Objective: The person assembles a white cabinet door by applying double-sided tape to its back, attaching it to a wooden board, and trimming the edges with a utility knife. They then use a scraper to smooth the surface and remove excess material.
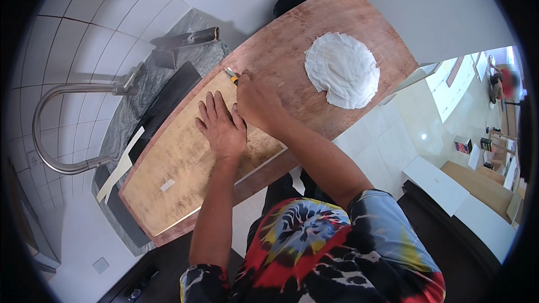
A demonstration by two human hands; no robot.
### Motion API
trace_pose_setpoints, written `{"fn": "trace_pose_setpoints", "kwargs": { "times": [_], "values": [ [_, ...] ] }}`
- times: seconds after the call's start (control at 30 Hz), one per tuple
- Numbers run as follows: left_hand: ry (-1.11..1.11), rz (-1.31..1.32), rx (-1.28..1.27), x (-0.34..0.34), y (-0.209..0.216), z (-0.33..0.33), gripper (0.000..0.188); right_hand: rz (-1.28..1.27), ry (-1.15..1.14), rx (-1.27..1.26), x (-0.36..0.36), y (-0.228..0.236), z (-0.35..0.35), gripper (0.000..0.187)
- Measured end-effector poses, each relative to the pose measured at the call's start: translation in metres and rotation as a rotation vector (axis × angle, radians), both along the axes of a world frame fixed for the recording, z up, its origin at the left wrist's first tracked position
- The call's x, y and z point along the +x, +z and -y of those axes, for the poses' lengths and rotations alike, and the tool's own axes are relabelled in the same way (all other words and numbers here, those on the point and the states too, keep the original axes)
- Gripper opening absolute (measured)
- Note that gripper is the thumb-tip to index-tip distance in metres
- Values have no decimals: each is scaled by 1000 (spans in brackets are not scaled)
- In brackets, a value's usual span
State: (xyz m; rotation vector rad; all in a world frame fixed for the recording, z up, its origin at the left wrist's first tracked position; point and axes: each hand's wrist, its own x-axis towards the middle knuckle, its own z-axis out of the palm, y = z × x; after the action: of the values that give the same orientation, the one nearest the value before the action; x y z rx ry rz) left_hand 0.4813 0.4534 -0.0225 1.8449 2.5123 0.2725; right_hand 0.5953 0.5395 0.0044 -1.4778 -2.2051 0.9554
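Head view: a long, reddish-brown wooden board [269,45] runs diagonally from the upper right of the frame to the lower left. On its lower-left part lies a tan, dark-smudged flat sheet [151,205] with a small pale rectangular patch [168,184]. The left hand [223,132] rests palm down on the sheet near the centre of the frame, fingers extended and slightly spread, gripping nothing. Just beside it, the right hand [257,100] is curled closed around a slim yellow-and-black cutter-like tool [233,78], whose pale tip points to the upper left at the sheet's upper end; whether the tip touches the sheet I cannot tell. A round, crumpled white cloth-like piece [342,70] lies on the board at upper right. A curved, brushed-steel faucet [40,112] stands at left, near a long cream-white strip [123,164].
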Motion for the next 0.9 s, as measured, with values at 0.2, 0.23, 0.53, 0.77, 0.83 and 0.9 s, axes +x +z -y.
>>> {"fn": "trace_pose_setpoints", "kwargs": {
  "times": [0.2, 0.23, 0.53, 0.77, 0.83, 0.9],
  "values": [
    [18, -8, -18, 2, 2, -1, 60, -16, 2, 23, -1, -11, -14, 34],
    [14, -8, -12, 2, 2, -2, 61, 8, 14, 8, 0, -10, -16, 35],
    [-6, -21, 15, -1, -4, 0, 61, 150, 229, 84, 2, 11, -20, 39],
    [16, 8, 33, 5, 1, -1, 60, 91, 148, 151, 50, 4, 49, 20],
    [19, -5, 40, 3, 2, -1, 60, 109, 105, -41, 73, 22, 78, 18],
    [22, -4, 44, 2, 0, 0, 61, 121, 51, -175, 96, 29, 112, 17]
  ]
}}
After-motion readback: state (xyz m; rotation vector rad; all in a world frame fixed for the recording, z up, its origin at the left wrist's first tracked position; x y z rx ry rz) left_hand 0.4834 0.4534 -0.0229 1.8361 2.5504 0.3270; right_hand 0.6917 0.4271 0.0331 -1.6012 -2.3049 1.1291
